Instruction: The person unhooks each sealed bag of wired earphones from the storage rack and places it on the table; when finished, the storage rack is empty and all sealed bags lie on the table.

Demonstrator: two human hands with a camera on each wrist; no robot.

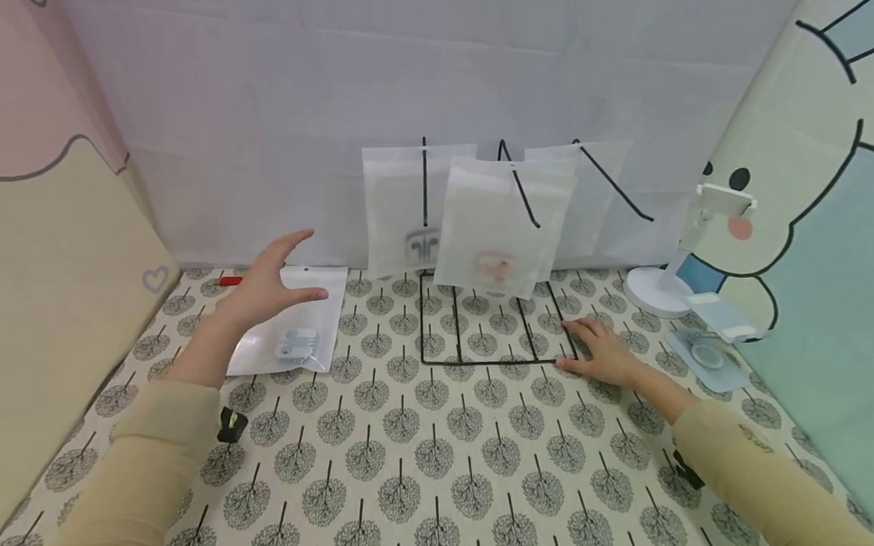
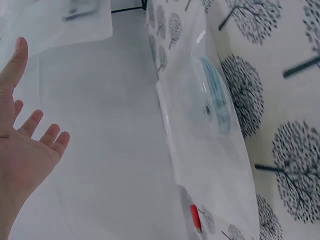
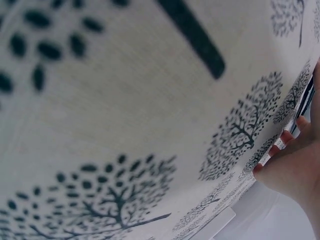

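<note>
My left hand [image 1: 261, 288] hovers with thumb and fingers spread over a white zip pouch [image 1: 262, 355] lying on the cloth; a pale blue item [image 1: 297, 343] shows through the pouch's front. Nothing is in that hand. My right hand [image 1: 600, 352] rests at the front right corner of a black wire rack [image 1: 487, 362], fingers and thumb extended and touching its base. From the rack's prongs hang a pouch with a dark earphone shape [image 1: 394, 192], a middle pouch with an orange item [image 1: 493, 211] and a right pouch [image 1: 591, 205], partly hidden.
A white phone stand [image 1: 659, 289] stands at the right, with a pale blue flat piece [image 1: 708, 360] beside it. A red-tipped pen [image 1: 230, 281] lies by the left pouch. A small black object [image 1: 232, 424] is beside the left sleeve. White and cartoon-printed sheets enclose the table.
</note>
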